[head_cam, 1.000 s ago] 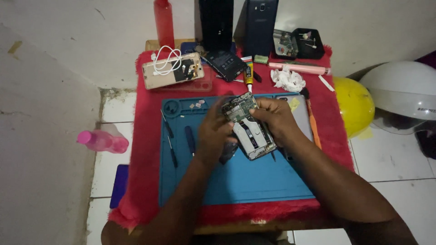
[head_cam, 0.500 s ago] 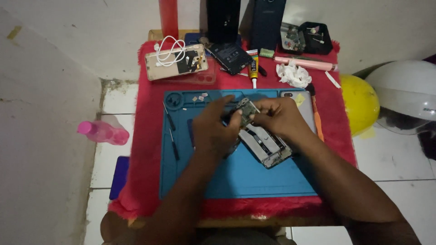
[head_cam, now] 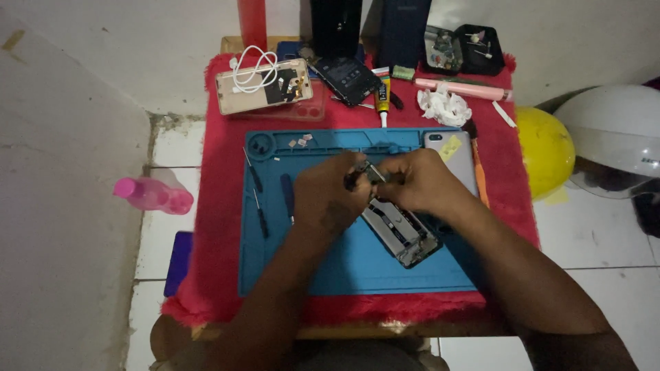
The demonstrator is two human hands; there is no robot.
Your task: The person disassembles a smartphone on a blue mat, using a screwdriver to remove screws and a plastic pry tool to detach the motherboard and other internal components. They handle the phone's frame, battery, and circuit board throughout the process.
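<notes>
An opened phone (head_cam: 402, 233) lies tilted on the blue work mat (head_cam: 344, 264), its insides facing up. My left hand (head_cam: 330, 196) and my right hand (head_cam: 419, 182) meet over its upper end. Together they pinch a small dark part (head_cam: 371, 173) between the fingertips. What exactly the part is stays hidden by my fingers. Two thin screwdrivers (head_cam: 256, 185) lie on the mat's left side, beside a blue-handled tool (head_cam: 287, 196).
The mat rests on a red cloth (head_cam: 220, 275) over a small table. At the back lie a gold phone shell with a white cable (head_cam: 261, 82), a dark phone (head_cam: 347, 77), a glue tube (head_cam: 382, 99), crumpled tissue (head_cam: 443, 106) and a parts tray (head_cam: 460, 48). A pink bottle (head_cam: 151, 194) and a yellow ball (head_cam: 546, 148) sit on the floor.
My hands have shifted slightly lower over the mat while working the small part. The view has tilted, so the table sits lower in the frame.
</notes>
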